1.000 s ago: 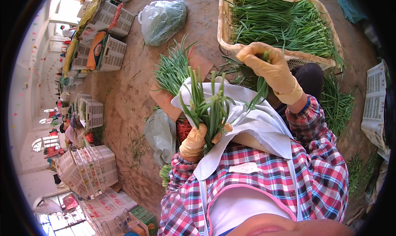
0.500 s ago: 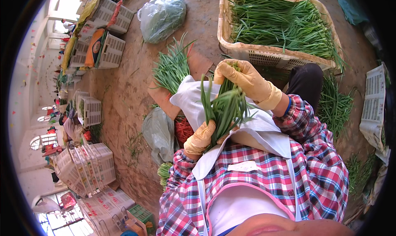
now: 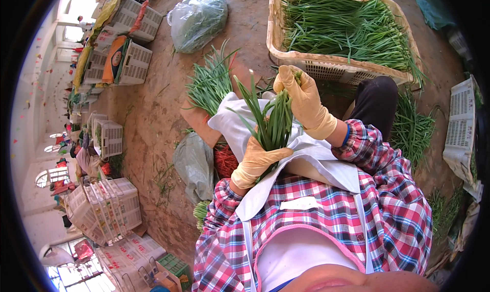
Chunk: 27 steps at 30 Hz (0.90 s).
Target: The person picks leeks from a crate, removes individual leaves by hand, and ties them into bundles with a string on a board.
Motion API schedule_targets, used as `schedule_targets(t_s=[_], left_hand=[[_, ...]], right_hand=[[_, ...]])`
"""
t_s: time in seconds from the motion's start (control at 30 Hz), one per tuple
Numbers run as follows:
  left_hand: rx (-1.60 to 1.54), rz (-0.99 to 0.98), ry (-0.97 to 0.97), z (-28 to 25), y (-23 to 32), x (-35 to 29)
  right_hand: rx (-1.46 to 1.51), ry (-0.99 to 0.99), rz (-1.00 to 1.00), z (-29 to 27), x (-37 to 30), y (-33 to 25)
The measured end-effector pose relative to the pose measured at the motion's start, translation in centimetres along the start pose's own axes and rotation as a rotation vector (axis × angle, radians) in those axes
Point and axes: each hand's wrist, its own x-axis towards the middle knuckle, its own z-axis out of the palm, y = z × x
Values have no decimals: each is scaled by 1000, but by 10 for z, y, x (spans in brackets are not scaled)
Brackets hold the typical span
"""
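Observation:
A bunch of green chives (image 3: 278, 119) is held over my lap, its leaves bent and fanning to the upper left. My gloved left hand (image 3: 256, 161) is closed round its lower part, the thumb lying across the leaves. At the upper right end, my gloved right hand (image 3: 306, 102) grips the pale stalk ends with bent fingers. Below the bunch spreads a white apron (image 3: 235, 121). Beyond my left hand, another pile of chives (image 3: 209, 85) rests on brown cardboard (image 3: 196, 121). Red ties (image 3: 224, 161) lie left of my lap.
A cream plastic crate (image 3: 332, 59) full of chives stands at the far right. Loose chives (image 3: 412, 126) lie on the floor beside my knee. A grey plastic bag (image 3: 194, 165) is at my left, and a stuffed clear bag (image 3: 198, 25) farther off. Stacked crates (image 3: 104, 210) line the left.
My left hand has moved up and right along the bunch, its thumb now across it. My right hand has shifted slightly right. The leaf tips now spread more to the upper left.

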Motion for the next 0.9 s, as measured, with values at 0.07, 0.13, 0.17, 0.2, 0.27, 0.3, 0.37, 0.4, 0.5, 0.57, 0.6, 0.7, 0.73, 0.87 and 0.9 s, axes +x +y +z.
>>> schedule_targets(t_s=[0.07,0.13,0.17,0.2,0.27,0.3,0.37,0.4,0.5,0.57,0.6,0.7,0.73,0.87,0.9], left_hand=[[-119,10,51,6,-1,5],[-248,48,115,12,-3,8],[-281,82,111,14,-4,9],[-259,97,111,15,-6,9],[-216,134,112,13,-9,7],[-231,125,100,11,-10,6],[-262,118,72,7,-13,4],[-228,103,63,6,-13,3],[-160,75,14,4,-10,0],[-174,72,-30,5,-4,-3],[-134,52,-31,6,-1,-4],[-129,-42,-50,8,10,-6],[-171,-66,-50,9,12,-5],[-243,36,17,14,10,3],[-322,4,50,14,7,8]], right_hand=[[-59,8,-77,4,-3,1],[-34,0,-126,6,-5,2],[-24,-6,-148,7,-6,1],[58,-12,-106,7,-8,1],[222,-30,-16,8,-10,-3],[289,-105,9,8,-10,-7],[161,-123,40,9,-11,-15],[103,-137,50,9,-10,-19],[28,-306,113,6,-4,-34],[79,-424,304,3,2,-41],[120,-475,385,2,5,-43],[143,-480,500,-2,11,-42],[147,-486,513,-3,12,-39],[203,-202,511,-7,13,-18],[204,-137,499,-9,13,-12]])
